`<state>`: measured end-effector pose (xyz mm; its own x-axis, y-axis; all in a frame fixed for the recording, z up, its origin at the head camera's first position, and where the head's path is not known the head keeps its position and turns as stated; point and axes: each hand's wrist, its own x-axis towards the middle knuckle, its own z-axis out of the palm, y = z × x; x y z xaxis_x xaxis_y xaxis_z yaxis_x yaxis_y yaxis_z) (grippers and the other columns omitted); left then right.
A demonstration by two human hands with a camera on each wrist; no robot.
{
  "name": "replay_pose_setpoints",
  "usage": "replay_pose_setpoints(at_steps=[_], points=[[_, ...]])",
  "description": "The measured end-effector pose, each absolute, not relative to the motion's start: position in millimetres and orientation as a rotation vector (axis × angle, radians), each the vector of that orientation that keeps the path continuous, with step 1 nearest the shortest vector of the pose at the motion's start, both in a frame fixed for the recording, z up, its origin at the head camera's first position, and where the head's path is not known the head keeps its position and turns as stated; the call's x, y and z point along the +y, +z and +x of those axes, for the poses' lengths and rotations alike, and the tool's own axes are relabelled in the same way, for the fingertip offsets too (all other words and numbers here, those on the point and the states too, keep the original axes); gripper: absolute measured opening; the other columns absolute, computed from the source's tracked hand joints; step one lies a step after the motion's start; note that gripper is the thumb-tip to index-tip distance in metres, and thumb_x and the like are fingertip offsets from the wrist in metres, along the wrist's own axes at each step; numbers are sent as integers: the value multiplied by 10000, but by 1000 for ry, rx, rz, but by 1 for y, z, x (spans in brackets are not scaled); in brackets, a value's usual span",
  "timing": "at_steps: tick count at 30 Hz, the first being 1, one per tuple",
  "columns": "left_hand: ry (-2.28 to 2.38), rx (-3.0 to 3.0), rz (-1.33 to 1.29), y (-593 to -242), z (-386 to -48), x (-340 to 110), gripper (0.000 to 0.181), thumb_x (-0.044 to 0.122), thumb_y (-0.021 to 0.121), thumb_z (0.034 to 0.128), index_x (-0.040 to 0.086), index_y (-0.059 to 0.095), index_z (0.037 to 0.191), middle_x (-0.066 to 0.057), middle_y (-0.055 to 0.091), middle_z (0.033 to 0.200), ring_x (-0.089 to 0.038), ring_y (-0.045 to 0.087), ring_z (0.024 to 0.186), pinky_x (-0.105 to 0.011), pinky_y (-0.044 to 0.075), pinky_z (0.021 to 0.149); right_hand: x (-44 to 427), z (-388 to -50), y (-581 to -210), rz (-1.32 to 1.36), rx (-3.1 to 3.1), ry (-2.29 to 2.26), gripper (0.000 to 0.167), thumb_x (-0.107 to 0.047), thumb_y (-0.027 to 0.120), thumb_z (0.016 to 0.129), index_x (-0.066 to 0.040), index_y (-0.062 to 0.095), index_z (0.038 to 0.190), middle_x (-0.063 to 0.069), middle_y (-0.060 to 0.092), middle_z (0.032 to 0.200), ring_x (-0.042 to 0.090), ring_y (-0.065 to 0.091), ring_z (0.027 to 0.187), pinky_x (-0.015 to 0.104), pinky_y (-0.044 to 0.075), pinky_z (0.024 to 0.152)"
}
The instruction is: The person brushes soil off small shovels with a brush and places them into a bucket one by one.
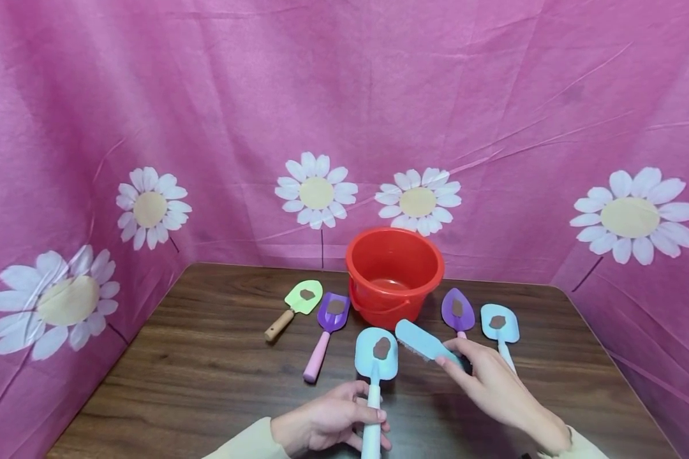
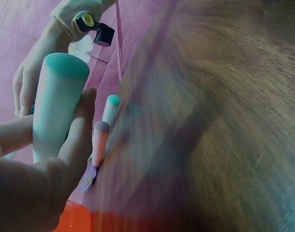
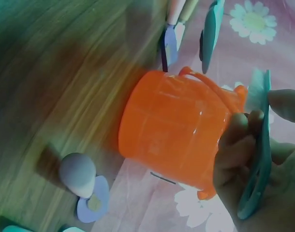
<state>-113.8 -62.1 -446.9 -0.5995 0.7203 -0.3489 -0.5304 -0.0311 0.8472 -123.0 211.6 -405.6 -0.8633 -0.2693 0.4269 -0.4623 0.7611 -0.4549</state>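
The left hand (image 1: 344, 417) grips the white handle of a light-blue shovel (image 1: 369, 354), whose blade carries a brown patch and is raised in front of the bucket. In the left wrist view the handle (image 2: 60, 106) has a green end cap, with the fingers of the left hand (image 2: 46, 179) around it. A light-blue brush (image 1: 422, 341) is pinched in the right hand (image 1: 496, 386), its bristles facing down and left beside the shovel blade. The right wrist view shows the brush (image 3: 263, 159) between thumb and fingers of the right hand (image 3: 263, 164).
A red bucket (image 1: 395, 274) stands at the table's back. Left of it lie a green shovel (image 1: 303, 298) and a purple shovel (image 1: 333, 312); to its right are a purple shovel (image 1: 458, 311) and a light-blue shovel (image 1: 500, 324). Pink cloth (image 1: 235, 127) surrounds the wooden table (image 1: 207, 357).
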Motion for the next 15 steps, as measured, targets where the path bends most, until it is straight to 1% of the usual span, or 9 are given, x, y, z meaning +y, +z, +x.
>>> replay_pose_setpoints(at_steps=[1, 4, 5, 9, 10, 11, 15], points=[[1781, 1349, 219, -446, -113, -62, 323, 89, 586, 923, 1, 423, 1187, -47, 656, 880, -233, 719, 867, -464, 586, 786, 211, -124, -405, 570, -2613, 810, 109, -215, 716, 858, -240, 659, 948, -209, 498, 705, -71, 404, 605, 113, 350, 526], [1807, 1367, 223, -442, -114, -63, 293, 87, 597, 917, 11, 443, 1155, -53, 652, 869, -210, 713, 824, -438, 592, 751, 208, -126, -402, 586, -2606, 846, 148, -206, 727, 848, -254, 639, 956, -212, 506, 693, -91, 454, 562, 129, 384, 524], [1815, 1372, 224, -440, -114, -63, 285, 86, 600, 914, 16, 450, 1145, -53, 651, 865, -205, 711, 814, -426, 592, 740, 207, -127, -401, 597, -2607, 852, 164, -204, 733, 842, -260, 629, 956, -209, 503, 687, -78, 427, 536, 139, 368, 501], [1838, 1378, 227, -435, -114, -64, 251, 80, 607, 908, 44, 463, 1110, -44, 652, 859, -190, 705, 787, -391, 589, 715, 203, -131, -396, 670, -2600, 862, 215, -197, 759, 813, -289, 619, 948, -232, 545, 727, -74, 477, 600, 164, 410, 540], [1845, 1379, 228, -434, -113, -64, 251, 79, 610, 905, 46, 464, 1106, -42, 653, 861, -189, 703, 782, -385, 589, 712, 201, -132, -396, 701, -2583, 847, 225, -189, 769, 800, -291, 626, 940, -235, 548, 741, -63, 470, 629, 163, 408, 553], [1852, 1380, 229, -434, -112, -64, 249, 79, 613, 903, 48, 468, 1102, -40, 654, 863, -189, 702, 778, -382, 589, 711, 200, -133, -395, 728, -2574, 834, 216, -198, 773, 795, -297, 633, 927, -243, 550, 749, -49, 462, 661, 163, 403, 565], [1878, 1385, 235, -433, -109, -61, 265, 70, 612, 902, 40, 478, 1130, -39, 662, 885, -208, 706, 781, -420, 595, 744, 193, -135, -393, 832, -2611, 897, 132, -244, 756, 815, -307, 657, 875, -249, 558, 730, -66, 467, 646, 172, 392, 620]])
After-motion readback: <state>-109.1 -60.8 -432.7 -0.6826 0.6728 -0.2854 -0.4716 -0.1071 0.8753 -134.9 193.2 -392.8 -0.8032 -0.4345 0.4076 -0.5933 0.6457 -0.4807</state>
